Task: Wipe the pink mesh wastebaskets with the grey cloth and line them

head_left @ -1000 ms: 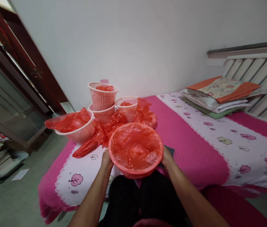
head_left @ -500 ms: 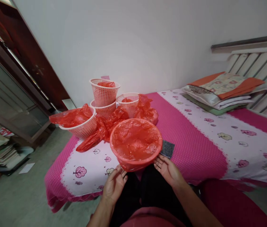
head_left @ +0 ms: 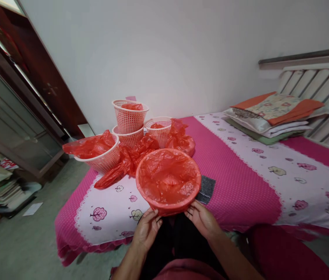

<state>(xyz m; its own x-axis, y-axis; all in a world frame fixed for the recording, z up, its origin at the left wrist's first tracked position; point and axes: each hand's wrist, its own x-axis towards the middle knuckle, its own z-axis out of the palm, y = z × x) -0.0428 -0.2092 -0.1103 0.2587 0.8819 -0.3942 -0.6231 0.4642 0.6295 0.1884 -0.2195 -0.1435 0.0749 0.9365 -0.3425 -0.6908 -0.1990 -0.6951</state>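
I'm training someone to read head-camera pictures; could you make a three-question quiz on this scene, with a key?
1. Where are the left hand and right hand on the bag-lined red basin?
A) at its far rim
B) at its near side
C) inside, on its bottom

2. True or false: the folded textile stack lies farther right in the picture than the basin.

3. Fill in: the flat patch beside the basin's right edge is ____ in colour.

Key: 1. B; 2. true; 3. dark grey
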